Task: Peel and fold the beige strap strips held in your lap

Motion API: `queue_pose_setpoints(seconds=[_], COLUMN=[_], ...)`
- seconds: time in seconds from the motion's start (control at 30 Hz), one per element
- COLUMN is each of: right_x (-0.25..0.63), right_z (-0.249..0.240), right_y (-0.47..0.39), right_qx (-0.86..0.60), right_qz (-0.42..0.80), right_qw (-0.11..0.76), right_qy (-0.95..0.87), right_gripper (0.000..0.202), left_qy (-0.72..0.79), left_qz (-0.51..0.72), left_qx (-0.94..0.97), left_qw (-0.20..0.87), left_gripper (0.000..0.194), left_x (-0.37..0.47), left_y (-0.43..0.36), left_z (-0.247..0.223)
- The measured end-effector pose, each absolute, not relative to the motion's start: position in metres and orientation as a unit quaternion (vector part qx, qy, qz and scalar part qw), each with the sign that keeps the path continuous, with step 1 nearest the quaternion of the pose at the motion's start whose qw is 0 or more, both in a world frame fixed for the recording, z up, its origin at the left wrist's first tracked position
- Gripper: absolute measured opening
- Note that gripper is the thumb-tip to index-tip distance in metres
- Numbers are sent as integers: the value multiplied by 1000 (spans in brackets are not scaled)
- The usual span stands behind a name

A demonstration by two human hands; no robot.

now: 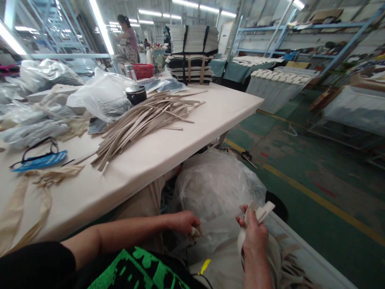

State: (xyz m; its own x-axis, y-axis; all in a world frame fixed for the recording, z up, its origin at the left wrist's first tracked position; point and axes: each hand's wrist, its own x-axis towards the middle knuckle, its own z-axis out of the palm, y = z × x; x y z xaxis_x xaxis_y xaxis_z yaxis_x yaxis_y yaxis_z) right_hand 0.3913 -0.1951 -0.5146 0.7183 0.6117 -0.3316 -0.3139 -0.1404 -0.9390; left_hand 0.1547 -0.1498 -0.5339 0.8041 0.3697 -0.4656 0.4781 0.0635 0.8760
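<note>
My right hand (255, 237) is closed around a few flat beige fabric strips (264, 212). Their short ends stick up above the fingers, and longer parts hang below the hand. My left hand (184, 222) is curled shut by a large clear plastic bag (219, 184). A small beige bit shows at its fingertips; whether it is a strip or a finger covering I cannot tell. More strips (290, 257) hang over the edge of a pale bin beside my right forearm. On the table (210, 116) lies a loose bundle of long beige strips (144, 120).
Glasses (39, 150) rest on a blue packet (40, 161) at the table's left. Behind the bundle are a dark lidded cup (136, 95), plastic bags (102, 94) and a red basket (142, 70). Strapped fabric stacks (192, 52) stand far back. A person (128, 38) stands in the distance.
</note>
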Motion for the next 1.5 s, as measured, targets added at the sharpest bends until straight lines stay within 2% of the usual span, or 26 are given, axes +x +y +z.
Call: queue_pose_setpoints(seconds=[0.13,0.3,0.47,0.63,0.8,0.93,1.03,1.1,1.2,1.3,1.43,1.5], right_x=[401,408,416,422,419,416,415,415,415,416,416,415], right_z=[-518,-518,-521,-527,-527,-526,-526,-525,-525,-526,-527,-527], right_y=[-199,-204,-206,-209,-208,-206,-206,-206,-206,-207,-208,-207], right_qx=[-674,-675,-674,-674,-674,-676,-685,-695,-705,-712,-712,-703], right_qz=[327,306,286,274,286,294,296,298,301,305,319,335], right_qw=[654,664,676,684,678,670,660,649,636,626,617,616], right_qy=[-107,-99,-77,-61,-68,-81,-85,-87,-92,-93,-104,-116], right_gripper=[42,40,38,35,35,40,41,41,40,40,39,37], left_qy=[314,335,328,289,273,254,244,240,210,253,349,392], left_qz=[-84,-69,-60,-87,-157,-206,-230,-230,-168,-17,221,275], left_qx=[745,757,729,675,754,769,752,702,591,469,315,300], left_qw=[583,557,597,673,576,549,568,629,760,846,855,825], left_gripper=[6,18,27,26,13,10,17,26,40,46,48,49], left_x=[151,149,146,147,149,150,150,150,151,154,158,159], left_y=[-147,-141,-139,-142,-143,-142,-143,-145,-147,-142,-119,-109], left_z=[-531,-537,-542,-537,-531,-533,-536,-536,-533,-527,-524,-528])
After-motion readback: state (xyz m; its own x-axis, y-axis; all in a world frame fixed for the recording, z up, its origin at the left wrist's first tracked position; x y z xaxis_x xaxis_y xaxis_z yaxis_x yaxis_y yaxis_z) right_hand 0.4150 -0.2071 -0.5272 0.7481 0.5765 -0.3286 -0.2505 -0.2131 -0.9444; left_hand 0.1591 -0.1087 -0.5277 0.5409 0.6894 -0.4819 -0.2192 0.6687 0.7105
